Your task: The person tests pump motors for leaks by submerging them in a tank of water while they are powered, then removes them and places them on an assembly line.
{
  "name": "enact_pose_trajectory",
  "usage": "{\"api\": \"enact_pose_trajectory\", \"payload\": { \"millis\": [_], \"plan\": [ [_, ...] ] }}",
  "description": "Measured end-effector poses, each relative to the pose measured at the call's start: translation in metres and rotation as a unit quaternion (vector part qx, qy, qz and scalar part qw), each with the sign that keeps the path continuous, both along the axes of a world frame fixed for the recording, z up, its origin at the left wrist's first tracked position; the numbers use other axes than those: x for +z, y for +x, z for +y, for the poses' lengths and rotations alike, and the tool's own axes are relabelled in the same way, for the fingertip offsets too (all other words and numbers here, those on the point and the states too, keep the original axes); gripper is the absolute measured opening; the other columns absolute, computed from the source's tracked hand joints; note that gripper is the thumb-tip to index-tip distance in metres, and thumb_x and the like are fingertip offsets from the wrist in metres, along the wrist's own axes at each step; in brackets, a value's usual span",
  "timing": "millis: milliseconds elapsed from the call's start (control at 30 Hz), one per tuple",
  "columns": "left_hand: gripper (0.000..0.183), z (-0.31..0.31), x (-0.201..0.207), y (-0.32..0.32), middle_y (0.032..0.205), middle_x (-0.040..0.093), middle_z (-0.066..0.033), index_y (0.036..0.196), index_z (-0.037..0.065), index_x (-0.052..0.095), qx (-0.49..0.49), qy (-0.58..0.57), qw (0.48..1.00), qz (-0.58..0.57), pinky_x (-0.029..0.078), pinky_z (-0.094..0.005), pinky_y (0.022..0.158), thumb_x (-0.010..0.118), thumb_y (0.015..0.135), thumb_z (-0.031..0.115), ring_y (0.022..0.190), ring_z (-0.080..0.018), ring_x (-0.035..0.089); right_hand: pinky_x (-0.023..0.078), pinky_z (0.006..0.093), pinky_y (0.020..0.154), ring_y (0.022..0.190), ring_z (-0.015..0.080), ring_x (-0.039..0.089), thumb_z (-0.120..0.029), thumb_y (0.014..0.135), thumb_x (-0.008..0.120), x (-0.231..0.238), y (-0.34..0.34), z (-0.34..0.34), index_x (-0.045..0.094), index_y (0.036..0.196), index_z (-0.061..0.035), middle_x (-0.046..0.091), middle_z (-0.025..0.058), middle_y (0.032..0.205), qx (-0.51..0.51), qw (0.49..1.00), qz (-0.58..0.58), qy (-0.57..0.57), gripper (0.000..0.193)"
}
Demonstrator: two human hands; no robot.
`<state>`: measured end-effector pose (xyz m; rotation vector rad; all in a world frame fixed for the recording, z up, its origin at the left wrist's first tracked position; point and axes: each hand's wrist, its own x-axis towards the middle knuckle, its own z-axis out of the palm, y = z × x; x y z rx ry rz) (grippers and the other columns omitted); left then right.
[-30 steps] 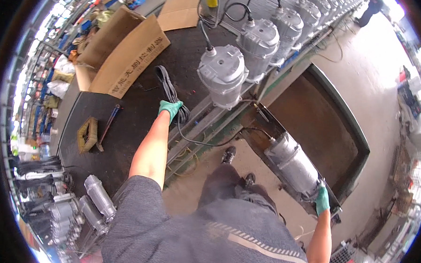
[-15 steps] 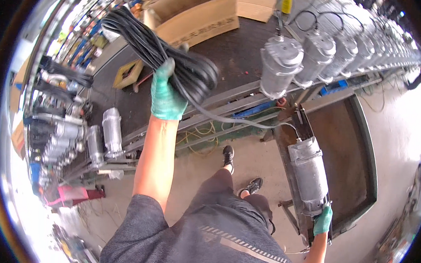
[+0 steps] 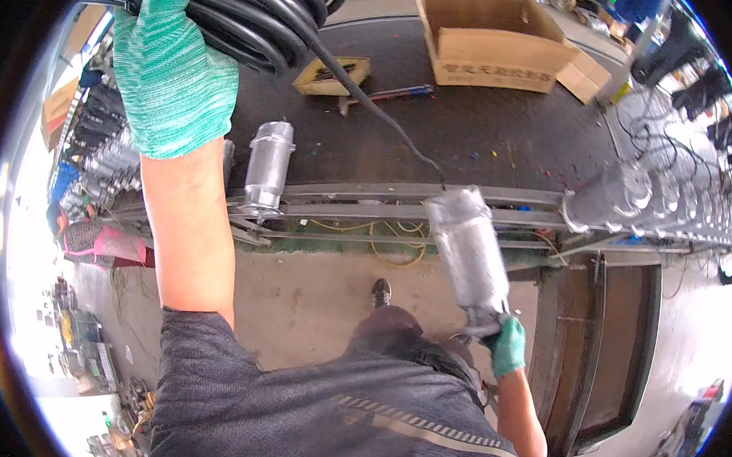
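Observation:
My left hand (image 3: 176,94), in a green knit glove, is closed around a thick coil of black cable (image 3: 257,19) raised at the upper left. One strand of it runs down to the top end of a silver metal cylinder (image 3: 469,253). That cylinder hangs tilted in front of the bench edge, its lower end in the grip of my right hand (image 3: 508,347), also green-gloved. The fingers of the right hand are partly hidden behind the cylinder's base. Another silver cylinder (image 3: 268,167) stands on the bench edge beside my left forearm.
The dark bench (image 3: 501,128) holds an open cardboard box (image 3: 496,63), a yellow tray (image 3: 333,78) and a hammer (image 3: 384,97). A row of similar cylinders (image 3: 612,194) with cables stands at right. A brown metal trough (image 3: 622,346) sits on the floor at right.
The cylinder has left the trough's edge and moved left with my right hand. My left hand has carried the cable coil up and left. My view has turned to the left.

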<state>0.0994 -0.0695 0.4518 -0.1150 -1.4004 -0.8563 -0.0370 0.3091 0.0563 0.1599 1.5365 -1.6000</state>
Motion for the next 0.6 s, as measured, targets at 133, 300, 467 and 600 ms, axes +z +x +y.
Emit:
{"api": "enact_pose_trajectory", "payload": {
  "millis": [133,300,467,600],
  "plan": [
    [0.027,-0.044,-0.001,0.05,0.1,0.076,-0.0085,0.114,0.0,0.071,0.005,0.031,0.999,-0.021,0.063,-0.0311,0.079,0.077,0.093,0.016,0.084,-0.0184,0.075,0.056,0.0335,0.062,0.073,0.02,0.065,-0.028,0.102,0.055,-0.021,0.063,-0.154,0.069,0.116,0.0013,0.069,0.0087,0.092,0.031,0.989,-0.119,-0.087,0.035],
    [0.032,-0.099,-0.016,0.11,0.098,0.077,-0.0053,0.11,0.005,0.075,0.017,0.104,0.992,-0.067,0.06,-0.0301,0.082,0.087,0.08,0.012,0.087,-0.0169,0.074,0.061,0.0404,0.074,0.089,0.0232,0.068,-0.033,0.1,0.06,-0.039,0.151,-0.308,0.067,0.119,-0.0048,0.069,0.0104,0.108,0.005,0.97,-0.224,-0.096,0.034],
    [0.051,-0.16,-0.048,0.154,0.111,0.072,-0.0027,0.127,0.009,0.067,0.119,0.129,0.975,-0.135,0.058,-0.0363,0.092,0.087,0.08,0.013,0.1,-0.0186,0.07,0.062,0.0479,0.087,0.1,0.0255,0.069,-0.03,0.099,0.065,-0.051,0.207,-0.407,0.068,0.12,-0.0116,0.071,0.0071,0.112,-0.014,0.96,-0.26,-0.102,0.027],
    [0.059,-0.204,-0.084,0.173,0.114,0.072,-0.0023,0.134,0.01,0.059,0.124,0.142,0.971,-0.149,0.06,-0.0335,0.093,0.086,0.082,0.0,0.1,-0.0157,0.071,0.065,0.0468,0.081,0.097,0.0245,0.07,-0.027,0.101,0.066,-0.061,0.233,-0.439,0.067,0.124,-0.0125,0.071,0.0054,0.113,-0.036,0.964,-0.247,-0.097,0.028]
  ]
}}
